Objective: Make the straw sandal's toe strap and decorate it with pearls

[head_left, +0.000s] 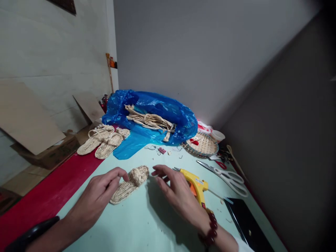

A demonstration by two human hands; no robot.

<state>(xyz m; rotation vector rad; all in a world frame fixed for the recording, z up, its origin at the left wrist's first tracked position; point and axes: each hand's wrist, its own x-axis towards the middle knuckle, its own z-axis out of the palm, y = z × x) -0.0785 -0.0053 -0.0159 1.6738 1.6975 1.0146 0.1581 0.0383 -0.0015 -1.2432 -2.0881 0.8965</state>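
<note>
A small woven straw sandal (130, 183) lies on the pale green table top (147, 224). My left hand (101, 194) rests beside it with thumb and forefinger pinching its side near the toe loop. My right hand (174, 190) hovers just to the sandal's right, fingers spread and curved, holding nothing; its fingertips are close to the toe end but apart from it. A yellow glue gun (196, 185) lies on the table right behind my right hand.
A finished pair of straw sandals (103, 140) lies at the back left on a red strip. A blue plastic bag (154, 117) holds straw bundles. A woven tray (202, 144), white scissors (228, 176), a white cup (217, 135) and a black tablet (246, 224) sit at the right.
</note>
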